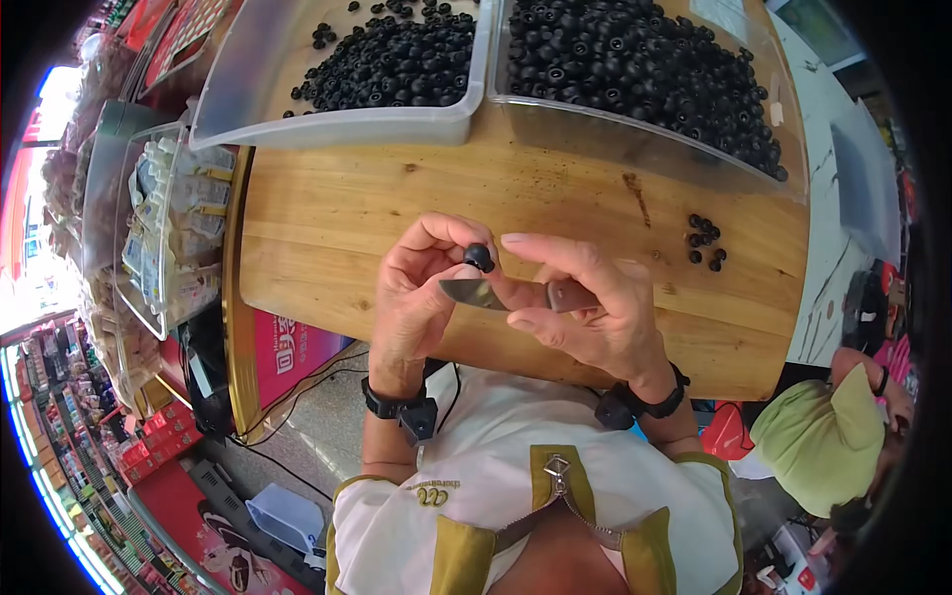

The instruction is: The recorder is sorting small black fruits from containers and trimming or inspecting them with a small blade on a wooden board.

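A wooden table (pixel 327 228) with a light top fills the middle of the room. Two see-through plastic bins (pixel 337 127) sit at its far edge. On the left stand crowded shelves (pixel 59 436) with red boxes, and bright daylight comes in there. The floor (pixel 317 426) is grey, with black cables (pixel 297 397) lying on it. A white counter (pixel 828 178) stands on the right.

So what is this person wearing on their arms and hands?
Both hands are bare, no gloves. The left hand and the right hand each have a black strap around the wrist carrying a small black boxy device. The forearms are uncovered; short white sleeves with olive-yellow trim end near the shoulders.
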